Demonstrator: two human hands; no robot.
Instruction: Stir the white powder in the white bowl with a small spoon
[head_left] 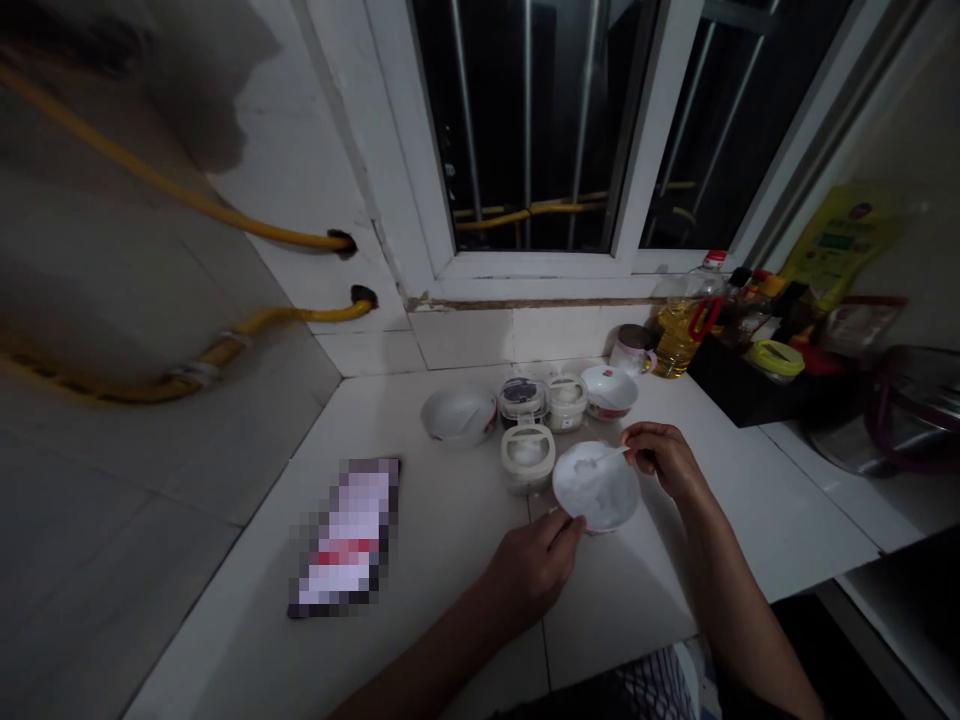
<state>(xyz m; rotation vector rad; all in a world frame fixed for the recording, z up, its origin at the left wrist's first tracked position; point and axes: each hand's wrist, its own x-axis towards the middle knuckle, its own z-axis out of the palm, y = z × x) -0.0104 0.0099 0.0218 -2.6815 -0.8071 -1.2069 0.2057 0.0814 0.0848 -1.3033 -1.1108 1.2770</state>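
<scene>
My left hand (538,562) grips the near left rim of a white bowl (613,518), thumb at the edge. Inside the bowl lies a white substance (589,490), powdery or pasty; I cannot tell which. A white spoon (609,455) dips into it, its handle pinched in the fingers of my right hand (664,458). Just left of this bowl stands a lidded clear jar (528,460) with a pale top. Behind it are a dark-filled jar (523,398) and another jar with white contents (567,402).
A wide white bowl (459,415) and a smaller bowl (609,392) stand farther back. A blurred-out phone-like object (349,535) lies at left. Toward the back right are a mug (632,350), an oil bottle (673,335), a black condiment box (731,385) and a metal pot (847,430).
</scene>
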